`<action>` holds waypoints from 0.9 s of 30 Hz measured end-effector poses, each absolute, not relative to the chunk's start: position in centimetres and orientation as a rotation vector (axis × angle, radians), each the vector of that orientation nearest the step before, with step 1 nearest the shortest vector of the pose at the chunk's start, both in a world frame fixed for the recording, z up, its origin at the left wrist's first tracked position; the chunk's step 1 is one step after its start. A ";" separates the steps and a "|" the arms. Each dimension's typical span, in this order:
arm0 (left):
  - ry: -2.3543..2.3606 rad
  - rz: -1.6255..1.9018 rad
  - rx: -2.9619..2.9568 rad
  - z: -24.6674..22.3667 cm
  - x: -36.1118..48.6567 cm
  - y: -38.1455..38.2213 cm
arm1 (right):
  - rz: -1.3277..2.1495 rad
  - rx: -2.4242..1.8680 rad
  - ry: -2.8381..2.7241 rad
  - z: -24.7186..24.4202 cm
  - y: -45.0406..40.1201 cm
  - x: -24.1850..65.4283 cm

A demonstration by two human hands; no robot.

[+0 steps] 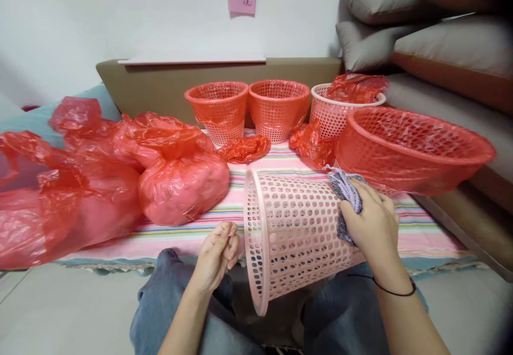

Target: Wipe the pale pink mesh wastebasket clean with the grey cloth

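A pale pink perforated plastic wastebasket point(304, 221) lies on its side over my knees, its wide rim facing left. My right hand point(374, 221) grips a bunched purple and grey knitted cloth point(348, 200), pressing it against the basket near its narrower base. Just left of the rim, my left hand point(218, 251) is curled closed, with nothing visible in it and a small gap to the basket.
Behind stand two red-bag-lined baskets point(218, 101) point(279, 101), a pale basket point(326, 117) with a red bag inside, and a larger lined basket point(401, 146) at right. Full red plastic bags point(180, 184) crowd the left. Grey cushions point(460, 45) are stacked right. A striped cloth point(208, 229) covers the surface.
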State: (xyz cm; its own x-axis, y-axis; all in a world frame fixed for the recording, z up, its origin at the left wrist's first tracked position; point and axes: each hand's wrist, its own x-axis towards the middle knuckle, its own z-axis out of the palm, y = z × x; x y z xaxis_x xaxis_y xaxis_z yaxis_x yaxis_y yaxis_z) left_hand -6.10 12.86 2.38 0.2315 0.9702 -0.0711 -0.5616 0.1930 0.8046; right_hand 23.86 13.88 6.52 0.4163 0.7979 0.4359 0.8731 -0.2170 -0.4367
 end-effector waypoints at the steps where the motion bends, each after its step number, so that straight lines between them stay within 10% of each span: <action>1: 0.672 1.202 0.732 2.4 -6.1 12.9 | -0.152 -2.044 -1.411 6.5 13.9 23.9; 27: 0.560 1.270 0.606 2.7 -6.9 12.7 | -0.148 -2.023 -1.411 6.4 13.8 23.9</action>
State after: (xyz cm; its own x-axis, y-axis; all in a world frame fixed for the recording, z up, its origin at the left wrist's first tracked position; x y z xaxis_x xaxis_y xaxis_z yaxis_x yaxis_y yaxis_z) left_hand -6.89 12.66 2.69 0.2077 0.9768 -0.0524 -0.6976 0.1855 0.6921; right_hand 23.91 13.82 6.43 0.4122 0.7967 0.4420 0.8709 -0.2021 -0.4479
